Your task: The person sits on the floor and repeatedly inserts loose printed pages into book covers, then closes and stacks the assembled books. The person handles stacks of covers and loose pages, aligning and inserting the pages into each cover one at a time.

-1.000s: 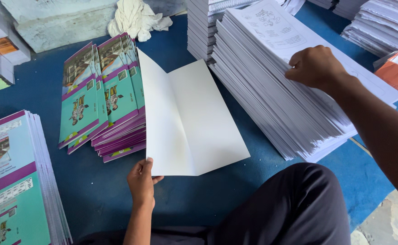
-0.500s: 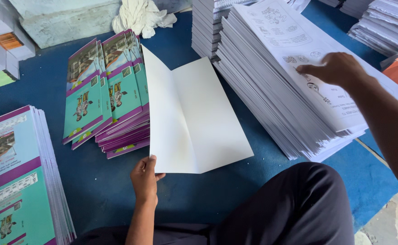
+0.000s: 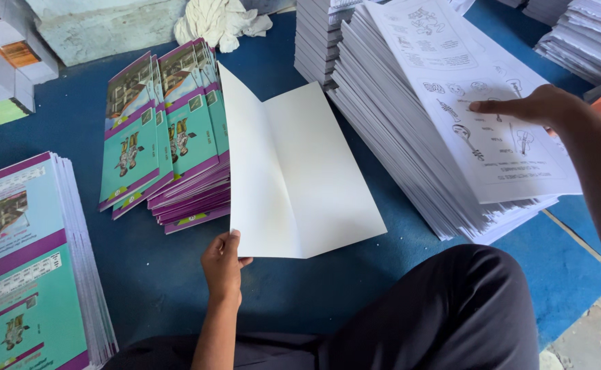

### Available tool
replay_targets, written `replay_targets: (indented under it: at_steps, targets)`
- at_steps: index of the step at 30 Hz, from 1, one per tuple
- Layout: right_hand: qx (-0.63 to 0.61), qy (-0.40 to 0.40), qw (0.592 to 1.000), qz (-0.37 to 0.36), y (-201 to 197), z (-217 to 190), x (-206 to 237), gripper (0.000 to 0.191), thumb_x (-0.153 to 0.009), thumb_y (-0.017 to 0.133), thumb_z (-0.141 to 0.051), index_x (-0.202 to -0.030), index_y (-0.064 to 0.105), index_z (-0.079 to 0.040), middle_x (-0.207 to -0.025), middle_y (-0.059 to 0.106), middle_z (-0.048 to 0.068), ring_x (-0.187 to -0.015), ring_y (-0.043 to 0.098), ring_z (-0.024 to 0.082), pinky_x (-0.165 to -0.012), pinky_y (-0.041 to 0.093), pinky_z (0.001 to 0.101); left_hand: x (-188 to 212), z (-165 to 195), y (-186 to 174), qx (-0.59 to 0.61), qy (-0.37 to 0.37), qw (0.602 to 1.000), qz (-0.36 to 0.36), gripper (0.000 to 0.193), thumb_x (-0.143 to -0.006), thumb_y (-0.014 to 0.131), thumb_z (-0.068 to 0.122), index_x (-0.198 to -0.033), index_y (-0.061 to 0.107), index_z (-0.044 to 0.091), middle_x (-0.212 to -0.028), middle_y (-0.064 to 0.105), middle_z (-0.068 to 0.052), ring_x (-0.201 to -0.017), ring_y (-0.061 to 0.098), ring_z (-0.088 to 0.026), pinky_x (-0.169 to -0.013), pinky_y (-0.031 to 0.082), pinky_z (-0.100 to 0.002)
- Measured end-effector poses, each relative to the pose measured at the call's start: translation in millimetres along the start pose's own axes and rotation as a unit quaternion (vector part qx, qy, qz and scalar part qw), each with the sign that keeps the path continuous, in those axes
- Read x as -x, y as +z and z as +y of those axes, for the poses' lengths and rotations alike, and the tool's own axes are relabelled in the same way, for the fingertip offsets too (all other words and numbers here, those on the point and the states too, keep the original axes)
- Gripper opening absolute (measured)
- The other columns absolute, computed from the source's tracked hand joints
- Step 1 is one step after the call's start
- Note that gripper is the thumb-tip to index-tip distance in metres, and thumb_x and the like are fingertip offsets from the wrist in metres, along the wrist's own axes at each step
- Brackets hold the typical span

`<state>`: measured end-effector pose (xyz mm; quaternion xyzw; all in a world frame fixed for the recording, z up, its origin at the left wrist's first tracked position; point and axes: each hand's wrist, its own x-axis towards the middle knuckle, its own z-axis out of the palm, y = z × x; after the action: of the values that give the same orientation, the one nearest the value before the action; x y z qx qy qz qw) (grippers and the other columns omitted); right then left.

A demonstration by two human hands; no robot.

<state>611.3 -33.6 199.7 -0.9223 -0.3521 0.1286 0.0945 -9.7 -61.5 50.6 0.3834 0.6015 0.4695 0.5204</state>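
Left hand (image 3: 223, 264) pinched the blank folded cover (image 3: 293, 175) (bottom edge); right hand (image 3: 530, 106) lay flat, fingers extended, on the printed sheet stack (image 3: 451, 89).

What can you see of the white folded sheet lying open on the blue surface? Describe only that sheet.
The white folded sheet is blank, thin card or paper by its look, with one crease down its middle. It lies open, its left leaf raised and leaning against the stack of coloured covers, its right leaf flat on the blue surface. The left hand holds its near left corner.
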Motion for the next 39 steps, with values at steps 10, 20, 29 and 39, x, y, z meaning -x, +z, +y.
replay_targets:
  at_steps: [10,20,29,39]
  targets:
    - [-0.001,0.016,1.0,-0.006,-11,-23,30,0.126,-0.056,0.082,-0.077,-0.146,0.051,0.006,-0.145,0.047,0.044,-0.136,0.043,0.065,-0.112,0.034,0.0699,1,1,1,-0.008,-0.008,1.0,0.006,0.026,-0.098,0.061,0.028,-0.094,0.071,0.005,-0.084,0.07,-0.009,-0.074,0.071,-0.016,-0.064,0.061,-0.031]
    - [-0.025,0.015,0.999,0.013,-22,-17,41,0.11,-0.064,0.087,-0.066,-0.132,0.06,0.016,-0.122,0.067,0.044,-0.109,0.067,0.062,-0.106,0.048,0.0585,2,3,0,0.007,0.003,1.0,0.005,0.026,-0.098,0.062,0.028,-0.095,0.072,0.004,-0.084,0.069,-0.008,-0.074,0.07,-0.017,-0.064,0.061,-0.032]
    - [-0.242,0.06,0.965,-0.085,-42,-42,75,0.07,-0.09,0.078,-0.025,-0.137,0.049,0.017,-0.118,0.069,0.038,-0.102,0.073,0.045,-0.093,0.058,0.0517,0,2,2,0.008,0.005,1.0,0.015,0.026,-0.098,0.062,0.028,-0.096,0.072,0.003,-0.085,0.07,-0.009,-0.076,0.07,-0.017,-0.066,0.06,-0.032]
    - [-0.256,-0.11,0.96,-0.027,-40,-83,135,0.054,-0.098,0.065,-0.018,-0.146,0.052,0.004,-0.116,0.069,0.033,-0.09,0.074,0.04,-0.08,0.062,0.0534,0,-3,1,0.011,0.054,0.998,0.013,0.026,-0.098,0.063,0.027,-0.098,0.073,0.003,-0.082,0.07,-0.007,-0.071,0.068,-0.014,-0.063,0.058,-0.03]
